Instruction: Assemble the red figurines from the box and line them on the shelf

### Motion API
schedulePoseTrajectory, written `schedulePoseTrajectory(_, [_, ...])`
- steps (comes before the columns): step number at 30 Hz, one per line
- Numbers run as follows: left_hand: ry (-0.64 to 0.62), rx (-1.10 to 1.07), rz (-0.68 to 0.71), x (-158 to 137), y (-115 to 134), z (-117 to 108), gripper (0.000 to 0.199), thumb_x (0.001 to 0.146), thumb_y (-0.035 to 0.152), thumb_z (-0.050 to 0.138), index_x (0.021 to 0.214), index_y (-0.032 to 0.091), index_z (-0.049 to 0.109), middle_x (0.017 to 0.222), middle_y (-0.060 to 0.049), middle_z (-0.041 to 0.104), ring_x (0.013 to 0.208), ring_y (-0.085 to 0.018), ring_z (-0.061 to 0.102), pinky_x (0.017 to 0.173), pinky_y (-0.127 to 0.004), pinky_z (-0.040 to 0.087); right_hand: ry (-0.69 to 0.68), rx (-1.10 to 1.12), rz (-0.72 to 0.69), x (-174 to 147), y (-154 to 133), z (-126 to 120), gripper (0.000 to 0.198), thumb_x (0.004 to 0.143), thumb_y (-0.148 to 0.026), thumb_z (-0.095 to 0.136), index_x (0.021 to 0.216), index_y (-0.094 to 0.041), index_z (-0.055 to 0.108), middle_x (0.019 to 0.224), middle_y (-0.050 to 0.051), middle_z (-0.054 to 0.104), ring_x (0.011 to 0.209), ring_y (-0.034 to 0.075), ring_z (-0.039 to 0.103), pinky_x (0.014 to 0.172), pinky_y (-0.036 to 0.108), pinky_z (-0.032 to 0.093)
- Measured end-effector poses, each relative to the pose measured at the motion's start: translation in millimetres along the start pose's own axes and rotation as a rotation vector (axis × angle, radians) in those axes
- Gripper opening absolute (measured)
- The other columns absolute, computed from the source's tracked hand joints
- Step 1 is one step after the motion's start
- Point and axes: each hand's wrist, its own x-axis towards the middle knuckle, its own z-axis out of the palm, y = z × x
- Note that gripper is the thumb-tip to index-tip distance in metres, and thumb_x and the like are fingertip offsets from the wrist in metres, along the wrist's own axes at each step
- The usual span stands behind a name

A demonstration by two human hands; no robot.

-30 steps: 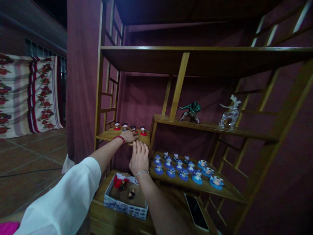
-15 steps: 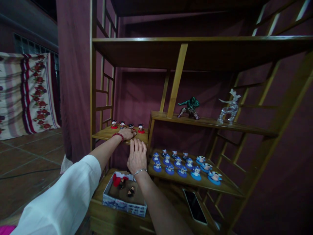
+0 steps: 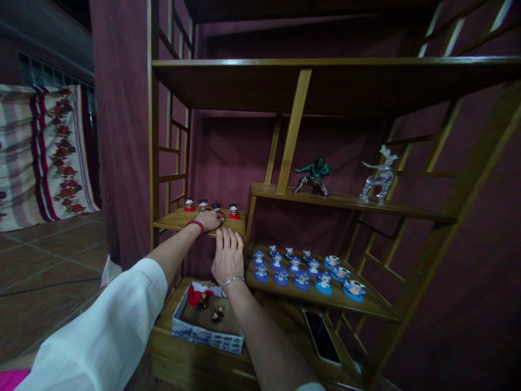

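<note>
My left hand [image 3: 209, 220], with a red bead bracelet at the wrist, reaches over the small left shelf [image 3: 173, 220]. Its fingers are closed at the base of a small dark-haired figurine [image 3: 216, 207], which the hand partly hides. In the same row stand a red-based figurine [image 3: 189, 205] and another figurine [image 3: 203, 205] to the left, and a red-based figurine [image 3: 233, 210] to the right. Lower down, my right hand [image 3: 228, 258], wearing a silver bangle, has its fingers extended against the shelf's front edge and holds nothing visible.
Below my hands, an open cardboard box [image 3: 207, 338] holds a few dark figurines and something red. Several blue-based figurines [image 3: 302, 280] fill the lower right shelf, with a phone [image 3: 321, 336] beneath. Above stand a green figure [image 3: 315, 176] and a clear figure [image 3: 380, 176]. A wooden divider [image 3: 293, 133] rises mid-shelf.
The view has shifted slightly. Both hands stay in nearly the same place, with the left still at the figurine and the right still at the shelf edge.
</note>
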Motion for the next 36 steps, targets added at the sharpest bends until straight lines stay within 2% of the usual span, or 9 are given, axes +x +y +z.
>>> schedulePoseTrajectory(7, [0.066, 0.003, -0.02, -14.4, -0.5, -0.3, 0.042, 0.083, 0.042, 0.031, 0.114, 0.03, 0.056, 0.11, -0.004, 0.062, 0.102, -0.02, 0.056, 0.083, -0.029, 0.042, -0.006, -0.005, 0.002, 0.0, -1.1, -2.4, 0.07, 0.066, -0.019, 0.053, 0.131, -0.008, 0.031, 0.132, 0.016, 0.038, 0.125, 0.025, 0.023, 0.105, 0.041, 0.005])
schedulePoseTrajectory(12, [0.099, 0.003, -0.048, -29.8, -1.4, -1.1, 0.042, 0.084, 0.036, 0.026, 0.105, 0.024, 0.061, 0.103, -0.007, 0.065, 0.095, -0.021, 0.058, 0.078, -0.03, 0.044, 0.014, 0.0, 0.007, -0.2, -2.0, -2.0, 0.07, 0.064, -0.018, 0.053, 0.13, -0.008, 0.032, 0.13, 0.017, 0.039, 0.125, 0.025, 0.024, 0.105, 0.042, 0.005])
schedulePoseTrajectory(15, [0.11, -0.003, -0.003, -37.1, -1.9, -2.2, 0.041, 0.085, 0.037, 0.026, 0.108, 0.027, 0.058, 0.113, -0.004, 0.061, 0.099, -0.02, 0.057, 0.081, -0.03, 0.043, 0.024, -0.002, 0.003, 0.6, -2.2, -0.2, 0.067, 0.065, -0.017, 0.052, 0.129, -0.007, 0.034, 0.13, 0.017, 0.039, 0.124, 0.025, 0.025, 0.105, 0.042, 0.006])
schedulePoseTrajectory(19, [0.115, 0.02, 0.146, -40.1, -2.4, -3.5, 0.04, 0.086, 0.035, 0.025, 0.11, 0.027, 0.056, 0.132, 0.001, 0.044, 0.113, -0.021, 0.047, 0.092, -0.034, 0.035, 0.052, 0.0, 0.003, 1.7, -1.9, 1.7, 0.058, 0.07, -0.016, 0.049, 0.126, -0.006, 0.038, 0.129, 0.018, 0.041, 0.123, 0.025, 0.028, 0.104, 0.042, 0.009])
schedulePoseTrajectory(22, [0.084, 0.057, 0.211, -39.0, -2.0, -4.0, 0.041, 0.086, 0.032, 0.023, 0.111, 0.026, 0.055, 0.131, -0.001, 0.046, 0.116, -0.024, 0.043, 0.093, -0.04, 0.032, 0.071, 0.019, 0.002, 1.5, -1.4, 0.0, 0.055, 0.07, -0.015, 0.048, 0.124, -0.006, 0.042, 0.126, 0.017, 0.044, 0.12, 0.026, 0.03, 0.104, 0.042, 0.011])
schedulePoseTrajectory(25, [0.076, 0.036, 0.174, -39.1, -0.5, -4.7, 0.042, 0.086, 0.033, 0.023, 0.115, 0.026, 0.053, 0.13, -0.002, 0.047, 0.113, -0.025, 0.044, 0.091, -0.041, 0.032, 0.085, 0.075, 0.026, 5.0, -1.4, -5.7, 0.048, 0.072, -0.013, 0.046, 0.12, -0.009, 0.046, 0.123, 0.014, 0.048, 0.116, 0.025, 0.036, 0.101, 0.04, 0.018])
schedulePoseTrajectory(30, [0.113, 0.022, 0.142, -43.1, 1.6, -6.8, 0.041, 0.086, 0.033, 0.025, 0.11, 0.022, 0.055, 0.115, -0.006, 0.058, 0.103, -0.025, 0.051, 0.085, -0.04, 0.035, 0.096, 0.284, 0.238, 42.4, -1.9, -13.8, 0.041, 0.074, -0.009, 0.039, 0.113, -0.013, 0.049, 0.115, 0.011, 0.052, 0.106, 0.02, 0.046, 0.09, 0.031, 0.035])
schedulePoseTrajectory(34, [0.144, 0.021, 0.154, -42.3, 1.1, -5.1, 0.036, 0.082, 0.031, 0.032, 0.105, 0.019, 0.058, 0.109, -0.007, 0.061, 0.1, -0.026, 0.052, 0.085, -0.039, 0.036, 0.04, 0.31, 0.326, 98.3, 5.0, -10.6, 0.042, 0.074, -0.011, 0.043, 0.116, -0.011, 0.047, 0.115, 0.013, 0.053, 0.108, 0.022, 0.047, 0.091, 0.031, 0.037])
schedulePoseTrajectory(36, [0.158, 0.023, 0.146, -40.4, 1.0, -3.1, 0.035, 0.082, 0.03, 0.033, 0.102, 0.018, 0.06, 0.108, -0.008, 0.062, 0.101, -0.026, 0.052, 0.086, -0.039, 0.035, -0.059, 0.274, 0.329, 125.7, 11.5, -7.2, 0.044, 0.073, -0.01, 0.045, 0.117, -0.011, 0.047, 0.113, 0.013, 0.055, 0.105, 0.022, 0.05, 0.09, 0.031, 0.037])
